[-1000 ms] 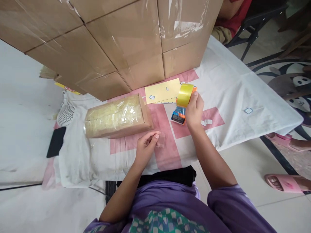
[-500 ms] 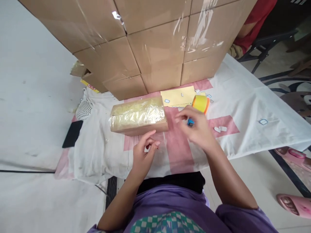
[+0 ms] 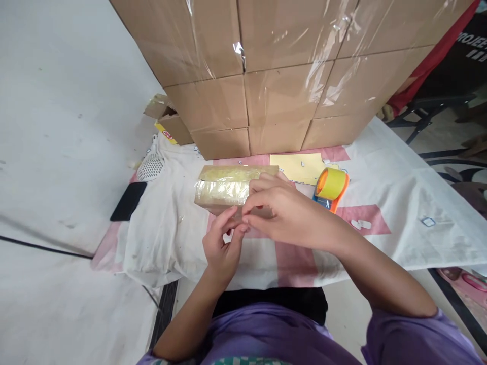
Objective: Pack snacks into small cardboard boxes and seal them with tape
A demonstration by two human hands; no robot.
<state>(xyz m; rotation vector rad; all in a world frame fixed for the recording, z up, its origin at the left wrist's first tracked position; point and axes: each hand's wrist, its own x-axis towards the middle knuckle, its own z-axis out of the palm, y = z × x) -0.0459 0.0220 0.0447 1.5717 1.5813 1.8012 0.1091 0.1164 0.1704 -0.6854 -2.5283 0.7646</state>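
A small cardboard box (image 3: pixel 224 190) with shiny clear tape along its top lies on the cloth in front of me. Close to its front side, my left hand (image 3: pixel 223 241) has its fingers curled, thumb and forefinger nearly together. My right hand (image 3: pixel 279 210) reaches over the box's right end and pinches right beside the left fingertips. Whatever is between the fingers is too small or too clear to make out. To the right of my right hand stands a yellow tape roll (image 3: pixel 332 182) in an orange and blue dispenser.
Tall stacked cartons (image 3: pixel 289 101) under clear film rise behind the box. A yellow paper sheet (image 3: pixel 297 166) lies at their foot. On the left are a black phone (image 3: pixel 128 201) and a white perforated scoop (image 3: pixel 151 166). White scraps (image 3: pixel 360 224) lie on the right. Another person's red sleeve (image 3: pixel 433 66) shows behind.
My right hand has moved left from the tape dispenser to meet my left hand at the box's front. The dispenser now stands uncovered. The view has shifted, while my left hand stays near the box.
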